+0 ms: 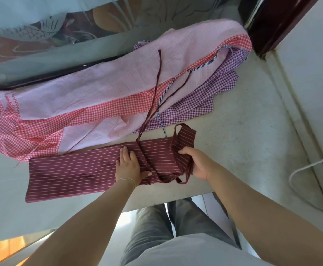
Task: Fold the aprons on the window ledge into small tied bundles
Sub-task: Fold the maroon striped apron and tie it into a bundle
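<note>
Bare ledge surface [252, 131] lies open right of the maroon striped apron [70, 169] and along the near edge. Toward the window glass [41, 54], a heap of pink gingham aprons [99, 89] and a purple gingham apron [204, 100] blocks passage; maroon ties [156, 89] trail across it. Right wall [310, 73] bounds the ledge

A frosted patterned window pane [41, 31] behind — a dark door frame [272, 25], a white cable [306, 167] at right.
</note>
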The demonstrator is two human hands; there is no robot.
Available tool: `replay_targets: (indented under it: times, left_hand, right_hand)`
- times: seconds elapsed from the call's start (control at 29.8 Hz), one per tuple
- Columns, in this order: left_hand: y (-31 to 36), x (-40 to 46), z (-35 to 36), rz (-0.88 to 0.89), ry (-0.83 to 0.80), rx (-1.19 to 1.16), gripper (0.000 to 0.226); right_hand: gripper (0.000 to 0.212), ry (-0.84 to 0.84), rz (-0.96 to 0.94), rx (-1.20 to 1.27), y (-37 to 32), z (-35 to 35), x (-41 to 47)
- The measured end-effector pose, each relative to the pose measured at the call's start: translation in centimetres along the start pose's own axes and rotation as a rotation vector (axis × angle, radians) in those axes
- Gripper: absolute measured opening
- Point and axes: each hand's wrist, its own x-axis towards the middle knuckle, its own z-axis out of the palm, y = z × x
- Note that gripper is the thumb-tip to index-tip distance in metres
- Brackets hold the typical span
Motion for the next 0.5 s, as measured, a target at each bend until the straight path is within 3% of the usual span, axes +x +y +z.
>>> replay_targets:
  times: [0.1, 0.17, 0.23, 0.3, 0.37, 0.4, 0.5]
  left_hand:
    - [0.2, 0.1, -0.2, -0.007, -0.003, 0.004, 0.105]
    - [0.2, 0.1, -0.2, -0.016, 0.0, -0.004, 0.104]
    - [0.2, 0.1, -0.2, -0.023, -0.002, 0.002, 0.104]
    - [0.3, 0.1, -0.1, -0.028, -0.01, 0.006, 0.104]
    - [0.4, 0.1, -0.2, -0.031, -0.014, 0.009, 0.104]
    - [0.4, 0.1, -0.2, -0.035, -0.017, 0.012, 0.104]
    - [0.6, 0.1, -0.2, -0.037, -0.023, 0.02, 0.103]
  right_hand:
    - [0.021, -0.055, -0.033, -0.202, -1.7, -0.7, -0.6]
    - [0.006, -0.111, -0.05, -0.375, -3.6, -1.5, -1.6]
    - [0.028, -0.101, -0.107, -0.373, -5.8, -3.4, -2.5]
    - [0.028, -0.009, -0.214, -0.272, -8.7, -5.3, -4.2]
    - [0.019, 0.189, -0.368, -0.358, -11.8, -6.6, -5.9]
    - [0.015, 0.365, -0.449, -0.505, -13.1, -7.1, -6.5]
    - [0.012, 1.052, -0.762, -0.832, -14.8, -8.1, -7.2]
